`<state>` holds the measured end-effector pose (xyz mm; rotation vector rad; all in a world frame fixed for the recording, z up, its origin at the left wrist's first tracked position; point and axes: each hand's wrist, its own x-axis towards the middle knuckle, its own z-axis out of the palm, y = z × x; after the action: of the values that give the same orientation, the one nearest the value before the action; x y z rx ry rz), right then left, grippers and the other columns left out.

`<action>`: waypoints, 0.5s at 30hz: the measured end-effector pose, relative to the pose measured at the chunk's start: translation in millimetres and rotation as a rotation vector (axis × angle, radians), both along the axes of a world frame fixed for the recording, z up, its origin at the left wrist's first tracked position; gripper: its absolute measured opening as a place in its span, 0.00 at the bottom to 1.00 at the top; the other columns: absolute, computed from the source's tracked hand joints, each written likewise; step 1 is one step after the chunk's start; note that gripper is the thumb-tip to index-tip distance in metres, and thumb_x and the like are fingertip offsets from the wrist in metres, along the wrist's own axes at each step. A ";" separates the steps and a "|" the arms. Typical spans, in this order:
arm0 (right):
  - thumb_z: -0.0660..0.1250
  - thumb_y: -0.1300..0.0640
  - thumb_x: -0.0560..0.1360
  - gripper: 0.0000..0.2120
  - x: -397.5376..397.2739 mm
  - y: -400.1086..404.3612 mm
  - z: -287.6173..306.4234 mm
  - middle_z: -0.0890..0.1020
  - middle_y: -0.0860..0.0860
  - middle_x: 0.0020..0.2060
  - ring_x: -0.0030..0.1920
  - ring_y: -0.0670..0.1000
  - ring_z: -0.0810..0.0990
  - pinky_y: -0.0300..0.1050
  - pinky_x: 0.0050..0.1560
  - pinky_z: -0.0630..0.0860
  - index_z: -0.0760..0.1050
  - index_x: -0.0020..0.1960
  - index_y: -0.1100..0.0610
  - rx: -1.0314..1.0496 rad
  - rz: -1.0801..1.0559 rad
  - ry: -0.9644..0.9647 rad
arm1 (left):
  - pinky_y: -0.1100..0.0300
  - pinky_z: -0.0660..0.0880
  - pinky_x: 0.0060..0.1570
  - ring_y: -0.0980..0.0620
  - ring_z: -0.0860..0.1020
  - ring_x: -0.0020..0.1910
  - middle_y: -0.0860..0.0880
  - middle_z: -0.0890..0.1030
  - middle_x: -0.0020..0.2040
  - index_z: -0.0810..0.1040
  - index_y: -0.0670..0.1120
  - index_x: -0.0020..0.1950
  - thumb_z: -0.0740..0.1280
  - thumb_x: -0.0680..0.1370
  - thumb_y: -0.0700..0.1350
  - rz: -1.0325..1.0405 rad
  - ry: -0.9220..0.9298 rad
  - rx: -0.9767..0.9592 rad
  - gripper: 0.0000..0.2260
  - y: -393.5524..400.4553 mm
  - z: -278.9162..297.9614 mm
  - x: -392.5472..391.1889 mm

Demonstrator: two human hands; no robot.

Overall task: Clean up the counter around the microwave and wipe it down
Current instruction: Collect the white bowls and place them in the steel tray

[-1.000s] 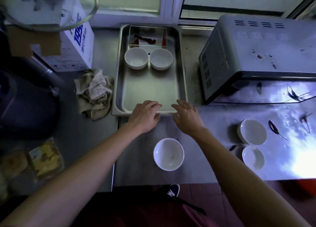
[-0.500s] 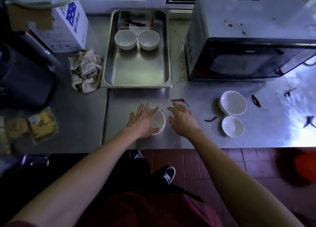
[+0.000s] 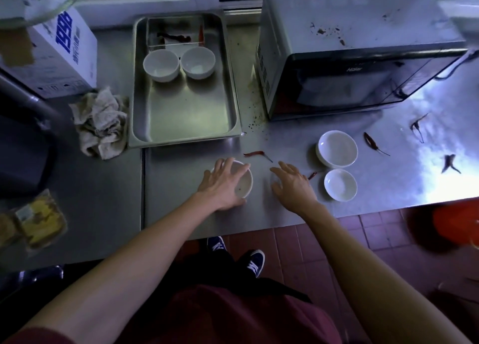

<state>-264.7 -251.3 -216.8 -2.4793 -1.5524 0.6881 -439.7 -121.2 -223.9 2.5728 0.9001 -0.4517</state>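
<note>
My left hand (image 3: 223, 183) lies over a small white bowl (image 3: 245, 185) on the steel counter (image 3: 181, 209), fingers spread across its rim and thumb at its near side. My right hand (image 3: 291, 185) hovers open just right of it, holding nothing. A steel tray (image 3: 181, 115) behind holds two white bowls (image 3: 161, 65) (image 3: 197, 62) and a small dish with dried chillies (image 3: 173, 36). Two more white bowls (image 3: 337, 148) (image 3: 340, 185) stand in front of the microwave (image 3: 350, 58). Dried chillies (image 3: 255, 154) (image 3: 370, 143) lie scattered on the counter. A crumpled rag (image 3: 102, 124) sits left of the tray.
A white cardboard box (image 3: 59, 56) stands at the back left, with a dark appliance (image 3: 23, 146) and packaged food (image 3: 39, 220) along the left edge. Crumbs dot the counter between the tray and the microwave. An orange bin (image 3: 456, 222) stands on the tiled floor at right.
Both hands left the tray's front edge and came back toward me. My left hand settled over the near bowl. The camera tilted down, showing more of the floor.
</note>
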 end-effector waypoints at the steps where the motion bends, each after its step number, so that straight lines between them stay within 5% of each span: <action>1: 0.62 0.55 0.79 0.22 5.9 -0.1 3.1 0.68 0.55 0.75 0.75 0.57 0.64 0.58 0.69 0.67 0.69 0.73 0.54 0.006 -0.026 -0.005 | 0.36 0.64 0.68 0.41 0.55 0.75 0.47 0.53 0.76 0.52 0.60 0.79 0.75 0.66 0.65 -0.026 -0.009 -0.008 0.48 1.9 3.0 7.8; 11: 0.64 0.53 0.79 0.25 69.6 -31.4 14.8 0.65 0.54 0.77 0.77 0.57 0.62 0.60 0.69 0.67 0.66 0.75 0.52 -0.022 -0.291 -0.090 | 0.39 0.69 0.65 0.42 0.55 0.75 0.50 0.53 0.76 0.50 0.62 0.79 0.72 0.64 0.66 -0.263 -0.107 0.012 0.48 11.0 22.6 95.8; 15: 0.64 0.48 0.78 0.31 104.1 -37.5 10.8 0.55 0.54 0.80 0.79 0.57 0.53 0.60 0.72 0.61 0.57 0.78 0.49 -0.127 -0.352 -0.076 | 0.41 0.66 0.66 0.43 0.53 0.75 0.49 0.52 0.77 0.50 0.62 0.79 0.70 0.67 0.65 -0.315 -0.079 0.049 0.46 9.7 27.6 130.2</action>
<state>-160.6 -288.8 -206.0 -2.8003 -1.0756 0.6573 -309.5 -111.5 -196.2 2.7665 0.4849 -0.4138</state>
